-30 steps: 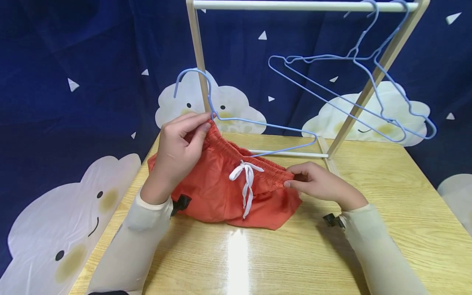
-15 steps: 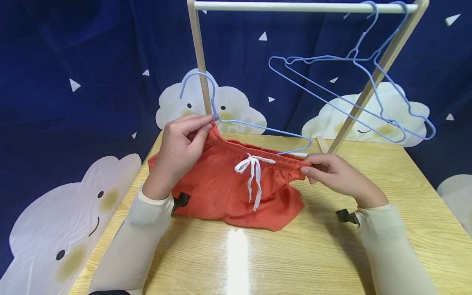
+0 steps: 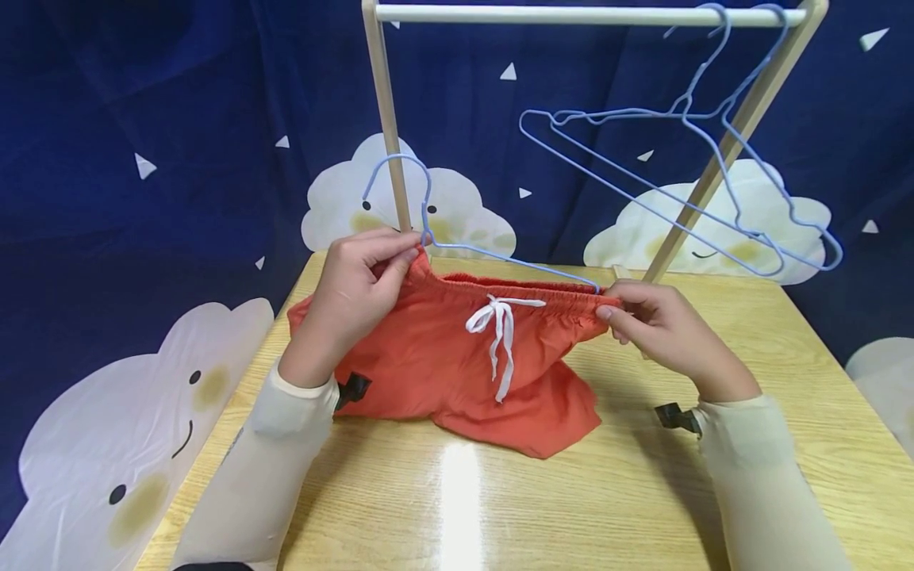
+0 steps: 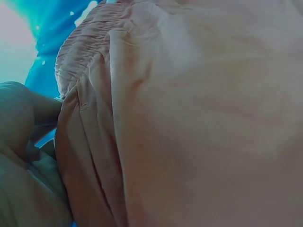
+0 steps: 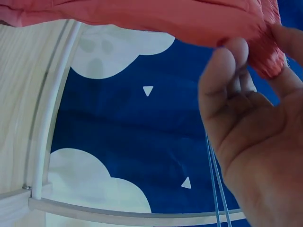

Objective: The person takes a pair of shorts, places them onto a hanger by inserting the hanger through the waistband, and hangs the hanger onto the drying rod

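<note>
A pair of red-orange shorts [image 3: 457,357] with a white drawstring bow [image 3: 500,313] is held up by its elastic waistband over the table. My left hand [image 3: 360,293] pinches the waistband's left end, close to the neck of a blue wire hanger [image 3: 514,259]. At the waistband's right end, my right hand [image 3: 660,325] pinches the fabric between thumb and fingers; the right wrist view shows this pinch on the shorts [image 5: 189,21]. The hanger's right tip reaches the waistband opening near my right hand. Its lower part is hidden behind or inside the shorts.
A garment rack [image 3: 571,13] with a white bar and wooden posts stands at the back of the wooden table [image 3: 571,507]. Two blue hangers [image 3: 689,103] hang from its right end. A dark blue curtain [image 3: 214,103] with white clouds is behind.
My right hand has moved right and up, stretching the waistband. The hanger's right end has sunk into the waistband opening, and its hook has shifted slightly right and down.
</note>
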{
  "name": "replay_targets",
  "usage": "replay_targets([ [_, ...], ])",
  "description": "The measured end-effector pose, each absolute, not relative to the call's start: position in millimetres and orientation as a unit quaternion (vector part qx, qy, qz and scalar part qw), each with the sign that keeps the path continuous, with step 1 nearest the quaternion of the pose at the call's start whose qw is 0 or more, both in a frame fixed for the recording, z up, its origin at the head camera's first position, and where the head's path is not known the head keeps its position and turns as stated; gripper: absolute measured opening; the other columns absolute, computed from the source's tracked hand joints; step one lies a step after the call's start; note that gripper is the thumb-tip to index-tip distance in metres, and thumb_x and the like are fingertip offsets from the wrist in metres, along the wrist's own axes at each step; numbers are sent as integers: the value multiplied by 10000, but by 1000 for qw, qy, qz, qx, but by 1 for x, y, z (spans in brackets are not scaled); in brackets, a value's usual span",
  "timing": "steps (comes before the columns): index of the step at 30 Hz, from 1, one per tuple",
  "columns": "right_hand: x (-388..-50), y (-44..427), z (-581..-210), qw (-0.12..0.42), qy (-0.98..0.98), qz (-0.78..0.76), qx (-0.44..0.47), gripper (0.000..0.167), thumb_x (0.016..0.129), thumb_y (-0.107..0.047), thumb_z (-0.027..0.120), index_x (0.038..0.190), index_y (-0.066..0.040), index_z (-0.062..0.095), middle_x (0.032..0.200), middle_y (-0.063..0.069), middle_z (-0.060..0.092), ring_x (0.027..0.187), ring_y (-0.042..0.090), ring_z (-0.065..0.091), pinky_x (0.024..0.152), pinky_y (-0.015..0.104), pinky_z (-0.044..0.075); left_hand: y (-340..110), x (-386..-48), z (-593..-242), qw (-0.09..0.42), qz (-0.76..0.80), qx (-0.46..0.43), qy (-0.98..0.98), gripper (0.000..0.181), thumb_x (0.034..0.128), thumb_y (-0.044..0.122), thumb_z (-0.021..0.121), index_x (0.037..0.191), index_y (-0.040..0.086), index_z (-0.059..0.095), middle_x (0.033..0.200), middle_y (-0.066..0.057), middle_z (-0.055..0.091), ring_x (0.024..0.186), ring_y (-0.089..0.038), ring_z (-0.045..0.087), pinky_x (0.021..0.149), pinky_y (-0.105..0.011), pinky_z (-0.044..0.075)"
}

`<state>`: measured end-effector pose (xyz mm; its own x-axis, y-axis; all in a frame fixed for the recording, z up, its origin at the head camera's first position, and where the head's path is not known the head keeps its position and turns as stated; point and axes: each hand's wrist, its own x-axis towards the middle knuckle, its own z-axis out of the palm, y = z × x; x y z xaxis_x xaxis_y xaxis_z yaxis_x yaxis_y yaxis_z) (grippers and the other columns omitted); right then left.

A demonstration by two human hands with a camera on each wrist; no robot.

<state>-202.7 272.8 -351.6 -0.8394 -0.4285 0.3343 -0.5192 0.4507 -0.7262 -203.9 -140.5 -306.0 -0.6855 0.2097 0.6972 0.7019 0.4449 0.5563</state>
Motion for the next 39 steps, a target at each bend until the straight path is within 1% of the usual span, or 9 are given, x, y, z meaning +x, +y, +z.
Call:
replay_targets([
  [5,-202,271,-352,92,-847,453,264,124,1033,-25,720,968,-123,761,835,9,610,597,154,552,434,289,435,-140,-201,-305,254,-439,-284,-814,243,1015,-17,710,1212,49,835,1142,-90,817,936,-186,714,761,-151,531],
  [7,-202,271,-352,107,-845,453,262,124,1027,-14,721,963,-113,758,877,5,621,633,150,569,455,268,461,-139,-200,-305,245,-436,-287,-817,250,1020,-12,707,1224,58,833,1132,-81,814,906,-179,700,745,-156,533],
  [11,-203,269,-353,131,-842,454,260,129,1020,9,718,945,-92,749,929,9,628,697,140,578,515,235,492,-138,-200,-305,228,-432,-301,-819,253,1025,5,707,1222,92,841,1055,-47,801,789,-160,621,664,-191,480],
  [13,-203,268,-353,137,-841,457,257,134,1022,6,716,931,-90,740,941,11,630,716,141,575,519,229,487,-138,-200,-305,223,-431,-306,-819,255,1026,8,707,1221,103,843,1016,-33,789,745,-155,583,634,-208,452],
  [19,-201,266,-352,151,-836,464,252,122,1029,-8,713,944,-94,729,971,19,639,772,156,584,552,209,499,-137,-200,-305,219,-421,-313,-823,248,1025,27,722,1228,105,840,973,-18,769,714,-151,542,618,-231,423],
  [25,-201,263,-353,166,-823,473,268,32,1019,9,721,997,-6,740,1034,44,672,912,154,616,688,152,566,-136,-200,-306,216,-412,-314,-828,260,1029,27,713,1251,97,829,898,-18,716,671,-152,494,586,-247,389],
  [28,-201,260,-353,173,-817,474,279,9,1009,15,732,1009,11,739,1051,62,687,957,148,633,741,151,579,-135,-199,-306,218,-404,-315,-831,257,1033,40,714,1253,103,829,867,-13,690,652,-150,474,579,-256,379],
  [34,-200,254,-353,177,-802,484,301,121,968,109,729,1018,-1,724,1037,98,676,968,148,625,781,158,577,-133,-197,-307,219,-401,-317,-831,258,1040,56,716,1267,113,825,886,-5,692,644,-145,476,573,-258,388],
  [39,-199,249,-353,175,-800,481,313,181,944,146,732,1052,1,717,1044,55,668,981,139,613,821,148,566,-130,-197,-308,224,-399,-328,-826,253,1034,44,718,1257,95,827,978,-20,755,688,-141,518,607,-256,430],
])
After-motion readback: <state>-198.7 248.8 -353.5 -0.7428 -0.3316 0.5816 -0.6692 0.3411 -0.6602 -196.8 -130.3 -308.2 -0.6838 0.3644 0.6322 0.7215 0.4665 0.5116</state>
